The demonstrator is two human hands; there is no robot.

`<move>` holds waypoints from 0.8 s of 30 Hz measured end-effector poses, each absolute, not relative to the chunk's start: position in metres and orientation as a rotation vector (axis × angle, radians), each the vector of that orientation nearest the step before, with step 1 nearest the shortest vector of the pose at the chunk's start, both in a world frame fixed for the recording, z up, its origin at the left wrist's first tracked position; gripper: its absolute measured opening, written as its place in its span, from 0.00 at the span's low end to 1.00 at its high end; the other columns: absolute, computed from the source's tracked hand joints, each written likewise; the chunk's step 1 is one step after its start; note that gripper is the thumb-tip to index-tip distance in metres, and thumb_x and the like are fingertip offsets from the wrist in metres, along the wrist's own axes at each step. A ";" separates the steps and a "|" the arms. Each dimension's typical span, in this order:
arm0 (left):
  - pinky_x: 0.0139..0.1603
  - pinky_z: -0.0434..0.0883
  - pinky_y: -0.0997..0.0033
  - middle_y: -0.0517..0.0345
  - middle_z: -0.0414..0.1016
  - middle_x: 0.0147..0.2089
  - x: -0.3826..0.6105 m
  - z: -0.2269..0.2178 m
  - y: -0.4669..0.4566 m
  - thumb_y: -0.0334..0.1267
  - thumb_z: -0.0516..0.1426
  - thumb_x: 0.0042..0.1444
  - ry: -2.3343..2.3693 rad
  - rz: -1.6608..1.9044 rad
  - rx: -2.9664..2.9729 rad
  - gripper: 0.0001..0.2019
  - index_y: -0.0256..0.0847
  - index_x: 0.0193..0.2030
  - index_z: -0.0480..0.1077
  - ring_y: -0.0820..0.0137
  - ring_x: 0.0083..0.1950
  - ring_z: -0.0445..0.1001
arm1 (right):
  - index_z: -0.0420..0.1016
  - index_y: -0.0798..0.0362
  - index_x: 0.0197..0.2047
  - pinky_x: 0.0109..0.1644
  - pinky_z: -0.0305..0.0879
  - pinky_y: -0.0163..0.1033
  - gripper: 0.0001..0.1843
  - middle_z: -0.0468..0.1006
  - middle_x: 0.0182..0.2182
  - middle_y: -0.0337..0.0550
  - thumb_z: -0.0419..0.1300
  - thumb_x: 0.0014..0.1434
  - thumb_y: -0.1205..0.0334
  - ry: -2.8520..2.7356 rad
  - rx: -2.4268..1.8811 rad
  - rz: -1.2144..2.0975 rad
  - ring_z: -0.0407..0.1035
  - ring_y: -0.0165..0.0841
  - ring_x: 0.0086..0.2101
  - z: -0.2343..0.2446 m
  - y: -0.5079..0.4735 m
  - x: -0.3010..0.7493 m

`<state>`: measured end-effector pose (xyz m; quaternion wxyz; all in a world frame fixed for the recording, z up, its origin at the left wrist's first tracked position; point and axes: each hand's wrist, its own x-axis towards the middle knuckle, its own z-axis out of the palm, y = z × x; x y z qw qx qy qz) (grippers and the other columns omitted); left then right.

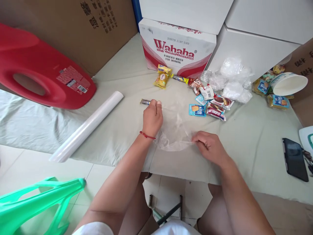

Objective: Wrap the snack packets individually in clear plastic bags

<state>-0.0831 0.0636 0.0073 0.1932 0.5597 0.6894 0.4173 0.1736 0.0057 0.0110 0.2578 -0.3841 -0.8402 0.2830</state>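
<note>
A thin clear plastic bag (174, 135) stretches between my two hands, low over the cloth-covered table. My left hand (153, 116), with a red cord at the wrist, is closed on the bag's left side. On the right side, the fingers of my right hand (207, 145) pinch the bag's edge. A small snack stick (145, 101) lies partly hidden behind my left hand. Beyond the bag are a blue snack packet (197, 110), several red-and-white wrapped snacks (216, 111), a yellow stick packet (179, 78) and yellow wrapped cakes (161, 80).
At the back stands a Wahaha water carton (177, 49), with crumpled clear bags (232, 78) beside it. A paper cup (288, 84) lies tipped among snacks. Left are a plastic roll (88, 127) and red jug (49, 71); right, a phone (295, 159). A green stool (44, 199) is on the floor.
</note>
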 end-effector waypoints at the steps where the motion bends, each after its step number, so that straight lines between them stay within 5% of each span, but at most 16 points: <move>1: 0.32 0.54 0.67 0.64 0.58 0.24 -0.084 0.006 0.063 0.40 0.46 0.71 1.954 1.151 1.549 0.16 0.46 0.29 0.49 0.69 0.27 0.58 | 0.78 0.51 0.35 0.37 0.69 0.36 0.16 0.80 0.31 0.38 0.51 0.56 0.77 -2.366 -1.062 0.979 0.73 0.31 0.31 0.018 0.010 0.185; 4: 0.32 0.55 0.67 0.63 0.60 0.24 -0.085 0.004 0.059 0.39 0.45 0.71 1.952 1.031 1.512 0.15 0.47 0.30 0.49 0.68 0.26 0.62 | 0.81 0.50 0.45 0.35 0.68 0.34 0.13 0.83 0.37 0.39 0.57 0.62 0.67 -2.454 -1.053 1.605 0.72 0.30 0.31 0.037 0.022 0.215; 6: 0.32 0.57 0.67 0.62 0.63 0.24 -0.082 0.005 0.055 0.39 0.44 0.71 1.941 0.921 1.495 0.13 0.47 0.32 0.50 0.66 0.26 0.66 | 0.80 0.51 0.51 0.31 0.66 0.34 0.17 0.83 0.41 0.43 0.59 0.65 0.53 -2.253 -1.184 1.733 0.69 0.29 0.28 0.041 0.028 0.226; 9: 0.34 0.60 0.66 0.58 0.69 0.27 -0.078 0.007 0.050 0.41 0.44 0.71 2.003 0.795 1.495 0.09 0.47 0.36 0.54 0.61 0.29 0.72 | 0.79 0.52 0.50 0.27 0.64 0.35 0.26 0.82 0.38 0.46 0.59 0.63 0.38 -1.765 -1.542 1.345 0.65 0.29 0.25 0.030 0.035 0.220; 13: 0.37 0.64 0.64 0.52 0.76 0.34 -0.079 0.010 0.048 0.51 0.43 0.71 2.007 0.852 1.390 0.14 0.46 0.40 0.59 0.57 0.35 0.76 | 0.73 0.50 0.59 0.36 0.73 0.41 0.38 0.82 0.44 0.50 0.56 0.60 0.28 -1.440 -1.587 1.100 0.74 0.41 0.41 0.004 0.039 0.194; 17: 0.39 0.67 0.63 0.52 0.77 0.32 -0.084 0.010 0.046 0.58 0.42 0.69 1.915 0.861 1.331 0.22 0.46 0.35 0.63 0.59 0.36 0.76 | 0.72 0.51 0.62 0.47 0.75 0.47 0.41 0.82 0.47 0.52 0.49 0.63 0.27 -1.418 -1.488 1.282 0.76 0.44 0.48 -0.004 0.034 0.176; 20: 0.38 0.67 0.65 0.57 0.76 0.30 -0.087 0.008 0.037 0.52 0.51 0.65 1.881 0.803 1.430 0.16 0.45 0.32 0.64 0.63 0.34 0.75 | 0.73 0.51 0.61 0.51 0.74 0.46 0.38 0.82 0.49 0.51 0.57 0.61 0.30 -1.513 -1.470 1.255 0.75 0.44 0.51 0.000 0.030 0.168; 24: 0.32 0.66 0.68 0.66 0.68 0.22 -0.091 0.000 0.021 0.49 0.50 0.66 1.738 0.849 1.369 0.14 0.45 0.31 0.63 0.70 0.23 0.71 | 0.78 0.51 0.44 0.45 0.74 0.42 0.24 0.83 0.40 0.46 0.64 0.57 0.39 -1.549 -1.597 1.117 0.77 0.40 0.42 0.000 0.028 0.161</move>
